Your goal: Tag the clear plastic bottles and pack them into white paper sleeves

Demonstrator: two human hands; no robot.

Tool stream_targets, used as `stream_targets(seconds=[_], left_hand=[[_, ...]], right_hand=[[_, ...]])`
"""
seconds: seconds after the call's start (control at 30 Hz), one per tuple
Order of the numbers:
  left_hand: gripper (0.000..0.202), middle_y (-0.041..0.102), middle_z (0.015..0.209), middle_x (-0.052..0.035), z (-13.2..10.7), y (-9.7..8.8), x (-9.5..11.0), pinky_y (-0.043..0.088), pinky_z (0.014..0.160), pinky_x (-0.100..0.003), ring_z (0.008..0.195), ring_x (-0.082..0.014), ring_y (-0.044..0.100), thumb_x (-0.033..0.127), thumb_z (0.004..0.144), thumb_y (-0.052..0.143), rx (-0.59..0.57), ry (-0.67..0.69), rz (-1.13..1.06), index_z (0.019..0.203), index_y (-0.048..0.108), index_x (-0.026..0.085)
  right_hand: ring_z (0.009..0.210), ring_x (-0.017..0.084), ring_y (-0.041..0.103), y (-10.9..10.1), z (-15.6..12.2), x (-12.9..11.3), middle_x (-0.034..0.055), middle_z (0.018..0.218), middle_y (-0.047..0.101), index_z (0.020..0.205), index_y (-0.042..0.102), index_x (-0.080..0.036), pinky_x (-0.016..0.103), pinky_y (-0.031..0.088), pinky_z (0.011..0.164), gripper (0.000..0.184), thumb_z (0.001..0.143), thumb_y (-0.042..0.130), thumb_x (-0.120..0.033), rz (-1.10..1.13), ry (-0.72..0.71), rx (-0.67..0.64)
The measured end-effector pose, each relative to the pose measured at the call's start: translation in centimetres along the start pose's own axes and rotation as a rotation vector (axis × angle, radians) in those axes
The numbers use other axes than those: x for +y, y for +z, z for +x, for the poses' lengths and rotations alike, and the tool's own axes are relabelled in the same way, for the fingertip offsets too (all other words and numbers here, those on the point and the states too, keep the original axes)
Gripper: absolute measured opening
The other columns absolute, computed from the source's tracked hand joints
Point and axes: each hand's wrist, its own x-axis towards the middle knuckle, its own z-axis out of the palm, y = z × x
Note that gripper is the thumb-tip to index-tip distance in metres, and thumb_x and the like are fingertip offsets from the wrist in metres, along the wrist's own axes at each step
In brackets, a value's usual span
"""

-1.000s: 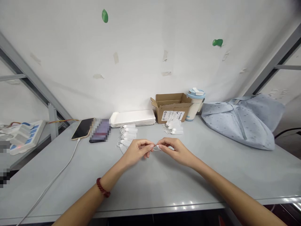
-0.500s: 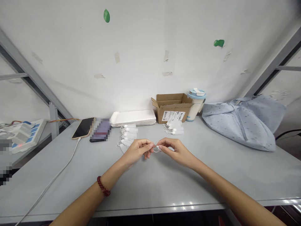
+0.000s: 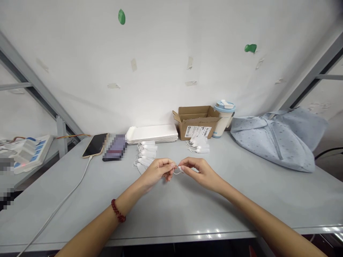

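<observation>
Just above the grey tabletop (image 3: 166,210), my left hand (image 3: 160,169) and my right hand (image 3: 200,172) meet fingertip to fingertip. Both are closed in a pinch on a thin white cord (image 3: 177,173), which hangs in a small loop between them. Whatever else is on the cord is hidden by my fingers. Beyond my left hand lies a row of white tags with looped strings (image 3: 148,152), partly covered by that hand. A second pile of white tags (image 3: 200,147) rests beyond my right hand, in front of the cardboard box.
An open cardboard box (image 3: 198,123) and a blue-lidded cup (image 3: 221,123) stand against the wall, beside stacked white envelopes (image 3: 152,133). A plugged-in phone (image 3: 95,145) lies left, its cable (image 3: 68,196) crossing the table. A blue cloth bag (image 3: 270,142) fills the right.
The cord loop between my fingertips hangs slightly wider and further left. Both hands keep their pinch in nearly the same place.
</observation>
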Motion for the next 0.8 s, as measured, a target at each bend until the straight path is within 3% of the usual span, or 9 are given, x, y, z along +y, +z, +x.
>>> stream_targets(seconds=[0.53,0.8], left_hand=[[0.026,0.048,0.059,0.0017,-0.11,0.06,0.32,0.035,0.052,-0.023,0.049,-0.0087,0.045,0.039,0.077,0.057,0.024,-0.012,0.008,0.07,0.056,0.013],[0.026,0.048,0.052,0.003,-0.14,0.14,0.35,0.036,0.052,-0.023,0.049,-0.0091,0.044,0.039,0.078,0.055,0.052,0.052,0.16,0.07,0.057,0.014]], right_hand=[[0.071,0.013,0.056,-0.06,0.0,0.0,0.0023,0.078,0.065,0.088,0.063,-0.018,0.024,0.04,0.06,0.022,0.087,0.046,-0.032,-0.034,-0.003,0.017],[0.062,0.011,0.049,0.14,0.06,0.37,0.0005,0.07,0.061,0.087,0.062,-0.017,0.023,0.037,0.056,0.021,0.087,0.047,-0.031,-0.05,-0.016,0.02]])
